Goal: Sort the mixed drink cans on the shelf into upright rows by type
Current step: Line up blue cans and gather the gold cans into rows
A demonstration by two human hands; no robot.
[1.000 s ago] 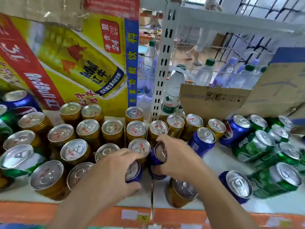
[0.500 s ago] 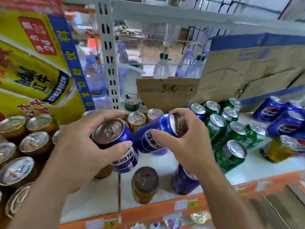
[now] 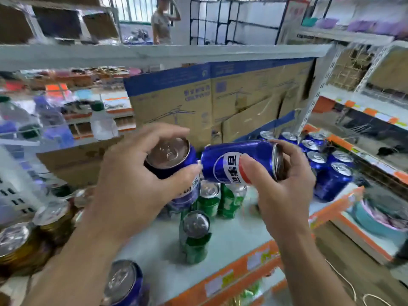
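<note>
Two blue cans are held up off the shelf (image 3: pixel 231 239), one per hand. Centre-left of the frame, the left hand (image 3: pixel 132 184) curls its fingers (image 3: pixel 163 131) round the rim and wall of a tilted blue can (image 3: pixel 169 155), top toward the camera. Butting against it, a sideways blue can (image 3: pixel 231 162) is pinched by the right hand (image 3: pixel 284 191), thumb on the label, fingers over the top end. Green cans (image 3: pixel 195 237) stand below. Best, I judge, to carry both to the blue row (image 3: pixel 331 171) at centre-right, turn the sideways one upright first, and set them down singly, flush with their neighbours.
</note>
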